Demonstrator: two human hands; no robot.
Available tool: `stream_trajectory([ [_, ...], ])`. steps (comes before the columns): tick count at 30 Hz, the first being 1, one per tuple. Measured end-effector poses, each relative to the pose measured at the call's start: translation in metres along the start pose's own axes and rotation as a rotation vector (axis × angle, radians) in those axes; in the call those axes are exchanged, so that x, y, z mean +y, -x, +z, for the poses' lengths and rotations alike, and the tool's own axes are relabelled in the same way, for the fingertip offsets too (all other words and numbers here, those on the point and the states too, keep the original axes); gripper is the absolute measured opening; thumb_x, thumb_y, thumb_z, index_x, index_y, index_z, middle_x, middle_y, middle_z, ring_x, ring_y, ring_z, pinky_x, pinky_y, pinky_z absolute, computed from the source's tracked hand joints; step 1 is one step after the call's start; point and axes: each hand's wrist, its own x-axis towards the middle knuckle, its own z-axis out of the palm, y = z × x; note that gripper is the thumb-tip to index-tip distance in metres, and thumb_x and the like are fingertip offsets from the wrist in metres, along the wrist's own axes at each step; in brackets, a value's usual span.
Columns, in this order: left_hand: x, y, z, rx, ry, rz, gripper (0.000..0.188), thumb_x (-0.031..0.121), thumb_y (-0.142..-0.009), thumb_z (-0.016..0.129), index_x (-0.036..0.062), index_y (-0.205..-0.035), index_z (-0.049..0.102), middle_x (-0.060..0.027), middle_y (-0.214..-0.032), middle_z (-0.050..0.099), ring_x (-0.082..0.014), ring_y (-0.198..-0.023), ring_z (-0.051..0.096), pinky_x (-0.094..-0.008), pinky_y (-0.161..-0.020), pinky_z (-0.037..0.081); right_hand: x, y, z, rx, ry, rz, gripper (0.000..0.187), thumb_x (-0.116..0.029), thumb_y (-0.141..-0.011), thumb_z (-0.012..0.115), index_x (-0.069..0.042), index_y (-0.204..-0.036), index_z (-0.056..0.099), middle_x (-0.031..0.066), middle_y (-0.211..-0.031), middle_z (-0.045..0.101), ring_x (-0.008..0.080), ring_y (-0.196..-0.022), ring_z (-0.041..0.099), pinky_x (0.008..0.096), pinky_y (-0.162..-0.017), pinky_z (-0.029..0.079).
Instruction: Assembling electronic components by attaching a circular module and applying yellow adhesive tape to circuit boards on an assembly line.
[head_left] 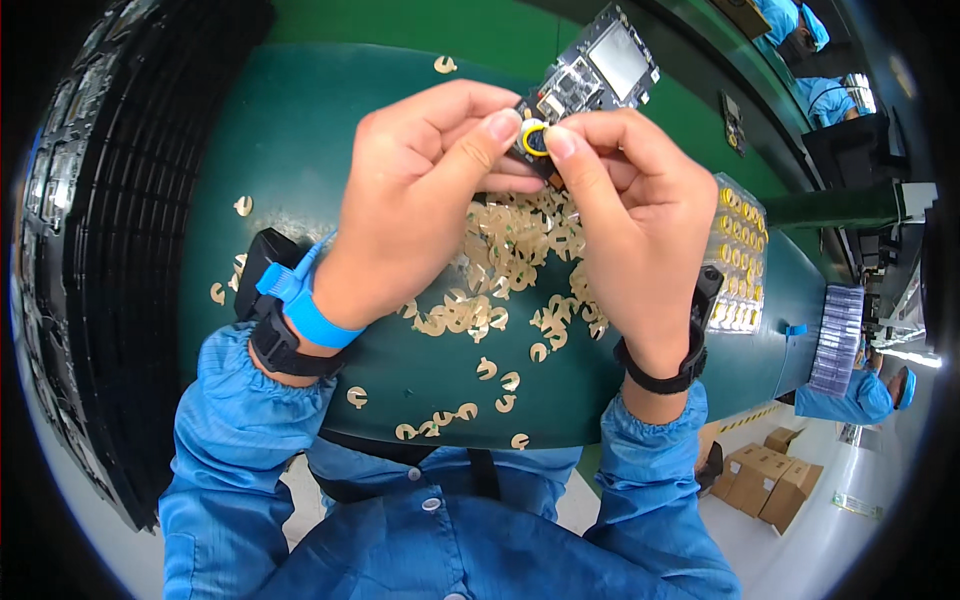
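1. While left hand (415, 175) grips circuit board (585, 88), fingers closed, right hand (645, 215) pinches yellow-rimmed disc (534, 141) by its edge at board's lower end.
2. Step: apparently fitting disc; next likely calls for careful alignment.

Black trays (110, 250) stand stacked left of the green bench (265, 140). Near its right end is a pale purple stack (836, 340), with a co-worker (860, 398) in blue beside it. Brown cartons (760, 480) sit on the pale floor (850, 535) near striped tape (750, 417). A bright lamp (912, 357) shows at far right.
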Motion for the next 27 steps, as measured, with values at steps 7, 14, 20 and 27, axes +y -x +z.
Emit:
stream_trajectory([
  [7, -0.0008, 0.0, -0.0018, -0.015, -0.044, 0.01, 0.031, 0.013, -0.109, 0.053, -0.0128, -0.126, 0.059, -0.0201, -0.113, 0.071, -0.0254, -0.097, 0.075, -0.0358, -0.089, 0.064, 0.001, 0.0018, -0.0058, -0.071, 0.155, -0.012, 0.008, 0.001, -0.098, 0.068, 0.008, -0.102, 0.069, 0.0027, -0.092, 0.07, 0.0051, -0.081, 0.065, 0.0176, -0.07, 0.048],
  [14, 0.0001, 0.0012, -0.0026, -0.019, -0.06, 0.049, 0.031, 0.012, -0.109, 0.053, -0.012, -0.126, 0.059, -0.0203, -0.112, 0.071, -0.0263, -0.096, 0.075, -0.0365, -0.088, 0.064, 0.0002, 0.0004, -0.0048, -0.06, 0.283, -0.108, 0.008, 0.002, -0.096, 0.071, 0.008, -0.102, 0.07, 0.0032, -0.092, 0.071, 0.0066, -0.082, 0.066, 0.0189, -0.07, 0.051],
  [20, 0.001, 0.001, -0.0032, -0.027, -0.083, 0.06, 0.03, 0.012, -0.108, 0.054, -0.0118, -0.127, 0.058, -0.0208, -0.112, 0.072, -0.0273, -0.096, 0.075, -0.037, -0.087, 0.065, 0.0019, 0.0006, -0.0039, -0.034, 0.274, -0.141, 0.009, 0.004, -0.094, 0.073, 0.008, -0.101, 0.071, 0.0038, -0.092, 0.072, 0.0066, -0.081, 0.067, 0.0185, -0.069, 0.051],
  [27, 0.0042, 0.0041, 0.003, -0.022, -0.109, 0.048, 0.03, 0.009, -0.107, 0.056, -0.0118, -0.128, 0.058, -0.0211, -0.114, 0.071, -0.0278, -0.098, 0.075, -0.0367, -0.087, 0.065, -0.0018, 0.0018, -0.0012, 0.003, 0.155, -0.116, 0.008, 0.005, -0.093, 0.074, 0.007, -0.1, 0.073, 0.0051, -0.091, 0.074, 0.0059, -0.078, 0.067, 0.0175, -0.066, 0.051],
])
